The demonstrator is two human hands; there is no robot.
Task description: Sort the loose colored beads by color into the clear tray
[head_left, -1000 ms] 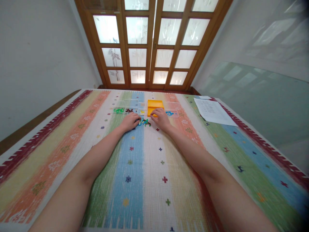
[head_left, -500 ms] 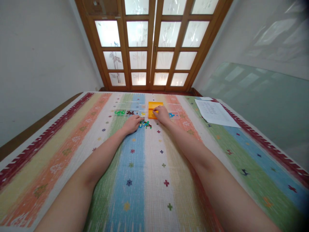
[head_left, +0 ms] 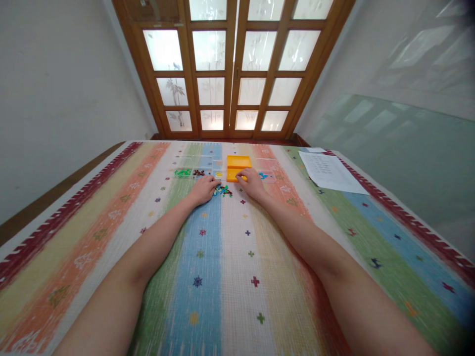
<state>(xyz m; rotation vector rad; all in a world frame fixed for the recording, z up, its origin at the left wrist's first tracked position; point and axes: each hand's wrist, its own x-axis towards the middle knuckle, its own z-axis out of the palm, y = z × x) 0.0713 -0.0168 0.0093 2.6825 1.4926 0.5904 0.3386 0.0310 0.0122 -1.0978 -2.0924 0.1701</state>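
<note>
A small heap of mixed coloured pieces (head_left: pixel 223 191) lies on the striped cloth (head_left: pixel 230 257), far out in front of me. My left hand (head_left: pixel 203 189) rests at the heap's left edge, fingers curled onto the pieces. My right hand (head_left: pixel 251 182) sits at the near edge of an orange tray (head_left: pixel 238 163), fingers pinched together at its front rim; what they hold is too small to make out. Clear compartments hold green pieces (head_left: pixel 182 173), dark red pieces (head_left: pixel 199 173) and blue pieces (head_left: pixel 264 175).
A printed sheet of paper (head_left: pixel 328 172) lies at the right on the cloth. Wooden glazed doors (head_left: pixel 226 69) stand behind the far edge. A plain wall runs on the left, a glossy panel on the right.
My right hand went forward to the orange tray, then drew back a little to its near edge. My left hand stayed at the heap.
</note>
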